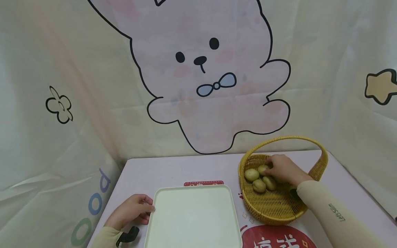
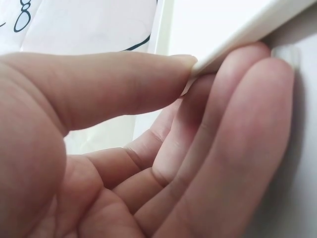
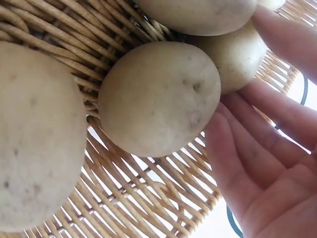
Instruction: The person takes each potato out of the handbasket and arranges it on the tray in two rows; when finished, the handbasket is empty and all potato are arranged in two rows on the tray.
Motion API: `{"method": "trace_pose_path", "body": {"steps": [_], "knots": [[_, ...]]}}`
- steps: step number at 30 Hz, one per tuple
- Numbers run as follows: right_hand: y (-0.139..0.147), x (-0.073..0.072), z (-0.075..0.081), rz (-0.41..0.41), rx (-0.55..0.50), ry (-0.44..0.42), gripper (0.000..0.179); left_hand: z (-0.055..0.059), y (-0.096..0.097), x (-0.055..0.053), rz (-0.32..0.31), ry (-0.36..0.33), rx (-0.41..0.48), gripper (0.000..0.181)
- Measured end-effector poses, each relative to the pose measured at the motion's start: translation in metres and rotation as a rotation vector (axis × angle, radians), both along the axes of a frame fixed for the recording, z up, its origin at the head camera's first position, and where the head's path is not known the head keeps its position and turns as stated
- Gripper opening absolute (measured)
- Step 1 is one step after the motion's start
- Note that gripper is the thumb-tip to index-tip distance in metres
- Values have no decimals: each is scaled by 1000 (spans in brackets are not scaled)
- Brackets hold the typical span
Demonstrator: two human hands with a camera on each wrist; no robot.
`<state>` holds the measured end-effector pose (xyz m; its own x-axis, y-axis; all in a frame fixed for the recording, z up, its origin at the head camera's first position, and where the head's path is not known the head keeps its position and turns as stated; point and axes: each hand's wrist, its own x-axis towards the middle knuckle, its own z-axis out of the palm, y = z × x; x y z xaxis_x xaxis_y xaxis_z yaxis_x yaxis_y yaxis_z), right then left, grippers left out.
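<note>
At the left edge of a pale, shallow rectangular tray (image 1: 193, 215) is my left hand (image 1: 131, 209). In the left wrist view its thumb lies on the rim while the fingers curl beneath, pinching the edge. My right hand (image 1: 285, 169) reaches under the handle of a yellow wicker basket (image 1: 276, 206) holding several potatoes. In the right wrist view, the thumb and fingers grip a potato (image 3: 240, 59) from either side, partly hidden behind a nearer potato (image 3: 161, 99). Another potato (image 3: 37, 139) fills the left of that view.
The basket's arched handle (image 1: 286, 137) rises over the right forearm. The table (image 1: 155, 170) bears a red printed patch (image 1: 276, 237) in front of the basket and a red label (image 1: 203, 183) behind the tray. A curtain with a cartoon bear (image 1: 211, 117) hangs behind.
</note>
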<state>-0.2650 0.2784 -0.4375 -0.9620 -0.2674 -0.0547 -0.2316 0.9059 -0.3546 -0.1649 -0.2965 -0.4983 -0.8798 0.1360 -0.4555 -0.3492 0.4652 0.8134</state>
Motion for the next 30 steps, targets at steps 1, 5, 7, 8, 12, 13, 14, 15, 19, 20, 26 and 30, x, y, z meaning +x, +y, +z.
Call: {"method": "trace_pose_path", "body": {"steps": [1, 5, 7, 8, 12, 13, 14, 15, 19, 20, 26, 30], "knots": [[0, 0, 0, -1, -6, 6, 32, 0, 0, 0, 1, -1, -2, 28], [-3, -1, -3, -16, -27, 21, 30, 2, 1, 0, 1, 1, -3, 28], [-4, -2, -4, -19, -32, 27, 31, 2, 1, 0, 0, 5, -2, 27], [-5, -2, -5, -24, -31, 27, 31, 2, 1, 0, 0, 4, -2, 27], [-7, -3, -6, -35, -31, 31, 31, 2, 1, 0, 4, -1, 2, 27], [-7, -3, -6, -34, -33, 32, 31, 2, 1, -1, 6, -3, 3, 27], [-7, -3, -6, -34, -33, 32, 31, 2, 0, -1, 6, -4, 2, 27], [-7, -3, -5, -37, -36, 30, 30, 2, 0, -1, 5, -2, 4, 27], [-8, -2, -4, -46, -38, 27, 29, 0, 0, -2, -11, 8, 13, 28], [-8, -2, -3, -50, -37, 27, 28, 0, 0, -3, -15, 11, 15, 28], [-8, -2, -6, -41, -64, 14, 24, 1, -2, -2, -20, 1, 12, 27], [-3, -1, -4, -33, -96, -8, 21, 4, 0, -4, -19, -11, -19, 25]]}}
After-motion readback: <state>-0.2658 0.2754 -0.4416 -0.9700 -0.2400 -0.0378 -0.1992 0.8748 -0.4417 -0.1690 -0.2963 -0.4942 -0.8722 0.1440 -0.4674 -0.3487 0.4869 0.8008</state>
